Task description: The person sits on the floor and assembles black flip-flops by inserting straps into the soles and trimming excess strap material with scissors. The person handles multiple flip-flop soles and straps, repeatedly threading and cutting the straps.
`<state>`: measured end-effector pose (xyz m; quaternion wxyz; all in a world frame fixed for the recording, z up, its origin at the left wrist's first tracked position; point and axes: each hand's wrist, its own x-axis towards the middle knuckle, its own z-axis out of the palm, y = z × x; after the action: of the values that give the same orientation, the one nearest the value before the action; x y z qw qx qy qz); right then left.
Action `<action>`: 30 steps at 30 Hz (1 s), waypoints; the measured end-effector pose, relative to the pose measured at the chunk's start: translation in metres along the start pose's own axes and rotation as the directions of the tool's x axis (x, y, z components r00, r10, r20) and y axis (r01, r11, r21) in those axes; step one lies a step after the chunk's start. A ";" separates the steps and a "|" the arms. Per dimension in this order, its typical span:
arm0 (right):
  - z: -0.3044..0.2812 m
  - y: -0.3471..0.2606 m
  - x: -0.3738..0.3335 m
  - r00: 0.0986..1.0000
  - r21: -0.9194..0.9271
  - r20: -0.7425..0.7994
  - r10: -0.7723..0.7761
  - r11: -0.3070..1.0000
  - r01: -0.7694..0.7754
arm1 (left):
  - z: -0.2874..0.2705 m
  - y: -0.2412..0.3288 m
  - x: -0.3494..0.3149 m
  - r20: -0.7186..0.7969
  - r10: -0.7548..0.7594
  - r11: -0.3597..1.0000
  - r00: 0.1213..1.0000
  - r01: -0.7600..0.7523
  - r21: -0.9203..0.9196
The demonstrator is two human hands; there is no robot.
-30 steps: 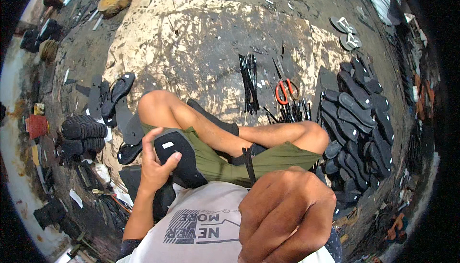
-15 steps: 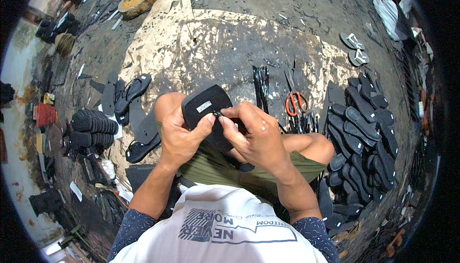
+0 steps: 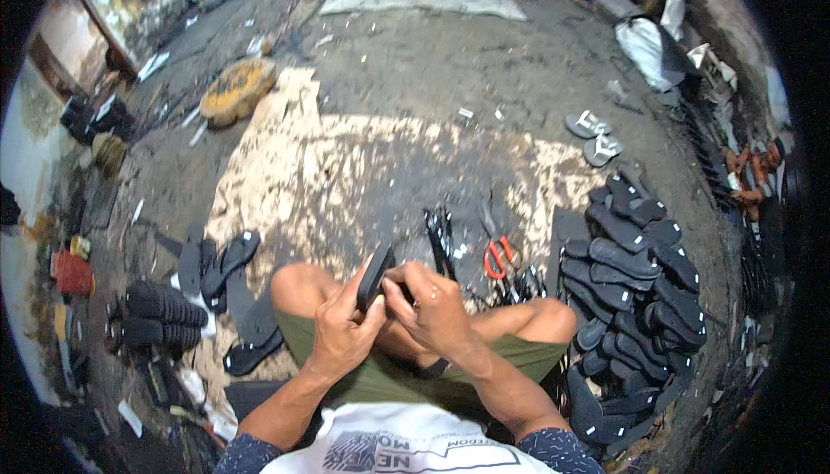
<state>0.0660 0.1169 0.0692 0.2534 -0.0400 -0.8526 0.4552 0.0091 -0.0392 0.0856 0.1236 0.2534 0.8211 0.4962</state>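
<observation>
Head view shows a person sitting cross-legged on a dirty floor (image 3: 415, 85), seen from above. At the far left, a red box (image 3: 73, 273) lies near the wall. Next to it, a stack of black soles (image 3: 164, 314) lies on its side in two rows. A little to the right, some flat soles (image 3: 226, 258) are spread on the floor, partly on a pale sheet (image 3: 346, 171) that covers the ground in front of the person. Farther away, at the upper left, a round yellow disc (image 3: 237, 89) rests on the floor.

In the middle, above the knees, both hands meet on one black sole (image 3: 375, 277). This sole stands on its edge, so only its thin side is seen. The left hand (image 3: 343, 336) grasps it from the left, with fingers curled behind it and the thumb up along it. The right hand (image 3: 435, 308) is closed on its right side, fingertips pinching at the edge; what they pinch is too small to tell. The sole is held in the air, just above the green shorts (image 3: 389, 375).

To the right of the hands, a bundle of thin black straps (image 3: 441, 232) lies on the sheet, and just beside it red scissors (image 3: 496, 256). At the far right, a big pile of soles (image 3: 635, 284) reaches from beside the right knee up toward two grey sandals (image 3: 593, 135).
</observation>
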 end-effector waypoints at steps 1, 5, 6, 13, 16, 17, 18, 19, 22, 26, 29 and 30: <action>-0.001 0.006 0.005 1.000 0.038 -0.020 -0.016 0.999 0.017 | -0.001 0.000 0.005 0.023 -0.036 0.999 0.999 0.036 -0.013; -0.013 0.004 0.007 0.999 0.012 -0.004 0.049 0.999 -0.049 | 0.004 -0.006 0.013 0.039 0.048 0.999 0.998 -0.047 -0.013; -0.014 0.005 0.011 0.999 -0.005 -0.005 0.032 0.999 -0.032 | 0.009 -0.005 0.015 0.011 0.126 0.992 0.992 -0.126 -0.024; -0.021 0.014 0.008 0.997 0.036 -0.022 0.071 0.997 -0.070 | 0.012 -0.005 0.025 0.052 0.040 0.998 0.998 -0.037 -0.059; -0.011 0.023 0.006 0.997 -0.051 -0.005 0.074 0.996 -0.075 | 0.029 -0.022 0.022 -0.104 0.348 0.937 0.931 -0.347 0.031; -0.012 0.026 0.005 1.000 -0.078 0.002 0.025 0.997 -0.024 | 0.026 -0.020 0.025 -0.082 0.346 0.938 0.934 -0.345 0.035; -0.013 0.026 0.005 1.000 -0.048 -0.008 0.003 0.999 -0.003 | 0.023 -0.023 0.027 -0.059 0.307 0.952 0.950 -0.306 0.028; -0.014 0.024 0.005 1.000 -0.019 -0.018 -0.018 1.000 0.018 | 0.019 -0.027 0.029 -0.036 0.268 0.963 0.963 -0.267 0.022; -0.013 0.028 -0.001 0.998 -0.030 0.014 0.062 0.998 -0.062 | 0.031 -0.024 0.024 -0.069 0.304 0.953 0.950 -0.302 0.038; -0.012 0.037 -0.009 0.990 -0.013 0.051 0.128 0.992 -0.128 | 0.014 -0.040 0.027 0.203 0.148 0.966 0.968 -0.098 -0.240; -0.026 0.030 -0.007 0.970 0.092 0.097 0.221 0.969 -0.230 | -0.007 -0.064 0.046 0.346 0.114 0.849 0.931 0.090 -0.521; -0.030 0.023 -0.006 0.977 0.063 0.109 0.184 0.980 -0.191 | -0.008 -0.056 0.048 0.334 0.096 0.857 0.938 0.093 -0.507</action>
<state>0.0817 0.1516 0.0623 0.1665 -0.0875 -0.8396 0.5095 -0.0510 -0.0404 0.0423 0.3293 0.2954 0.6229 0.6452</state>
